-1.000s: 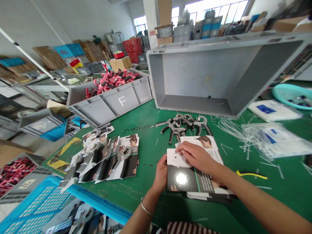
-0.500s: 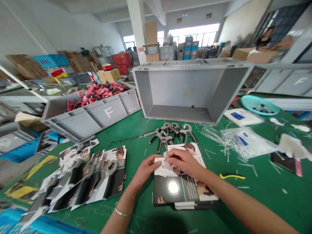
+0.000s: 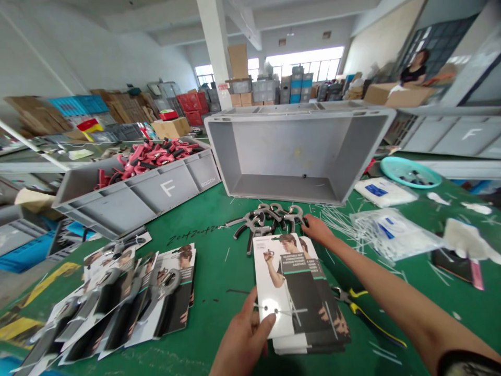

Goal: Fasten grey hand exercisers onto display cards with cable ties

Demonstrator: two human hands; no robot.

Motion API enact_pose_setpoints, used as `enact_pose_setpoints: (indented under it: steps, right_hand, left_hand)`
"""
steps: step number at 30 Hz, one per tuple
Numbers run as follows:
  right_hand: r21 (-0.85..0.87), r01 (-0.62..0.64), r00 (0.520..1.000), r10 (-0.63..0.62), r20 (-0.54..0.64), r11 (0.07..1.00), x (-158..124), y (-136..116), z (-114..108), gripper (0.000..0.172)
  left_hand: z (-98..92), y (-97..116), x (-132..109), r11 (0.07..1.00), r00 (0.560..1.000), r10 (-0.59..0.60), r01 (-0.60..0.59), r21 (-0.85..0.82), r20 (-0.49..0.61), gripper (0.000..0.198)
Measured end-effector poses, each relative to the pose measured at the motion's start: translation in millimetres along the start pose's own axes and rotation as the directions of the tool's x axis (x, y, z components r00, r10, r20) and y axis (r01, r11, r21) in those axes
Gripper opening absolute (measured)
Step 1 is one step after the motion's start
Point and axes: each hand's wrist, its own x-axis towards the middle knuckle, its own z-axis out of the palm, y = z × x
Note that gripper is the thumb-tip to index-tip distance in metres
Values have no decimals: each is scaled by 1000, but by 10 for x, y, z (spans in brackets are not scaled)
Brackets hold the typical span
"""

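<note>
My left hand pinches the lower left corner of a printed cardboard card, thumb on top. Thin cable ties pass through two small holes in that card. The card overlaps a stack of similar cards. Beyond the stack, my right hand has its fingers closed at the black handle of a grey hand grip strengthener, at the right end of a small pile; its fingertips are partly hidden. Several carded hand grips lie overlapping at the left.
Diagonal pliers lie under my right forearm. Loose white cable ties and plastic bags are on the right. A grey crate stands on its side behind; another crate holds red grips. A person is far right.
My right hand has left the card and reached forward to the hand grip pile. The top card has been turned upright, and my left hand has moved nearer, to its lower corner.
</note>
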Motion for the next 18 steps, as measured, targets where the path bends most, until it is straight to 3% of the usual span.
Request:
enact_pose_setpoints:
  steps: [2,4,7,9,13,15,18]
  right_hand:
    - [-15,2,1000,-2,-5,1000,-3,-42,-118,15]
    - [-19,6,1000,-7,-28,1000,-119,-96,-338,18]
    - [61,73,997,-73,4,995,-544,-283,-698,29]
    - [204,174,977,-195,88,963,-925,-502,-842,33]
    - [133,298,935,-317,158,945,-1511,-930,-764,25]
    - [40,311,935,-314,166,949,-1652,-1010,-626,25]
    - [-91,313,930,-286,232,945,-1796,-953,-478,30]
  left_hand:
    - [-93,40,-27,995,1000,25,-25,95,1,63]
    - [-258,114,-35,992,995,56,-46,116,-88,58]
    - [-489,283,29,993,950,119,-107,56,-290,52]
    - [-542,420,137,975,917,218,-216,43,-335,45]
    - [-403,586,406,874,827,485,-467,132,-283,43]
    - [-307,546,478,833,796,551,-508,217,-251,36]
    - [-236,365,445,803,798,573,-502,322,-185,23]
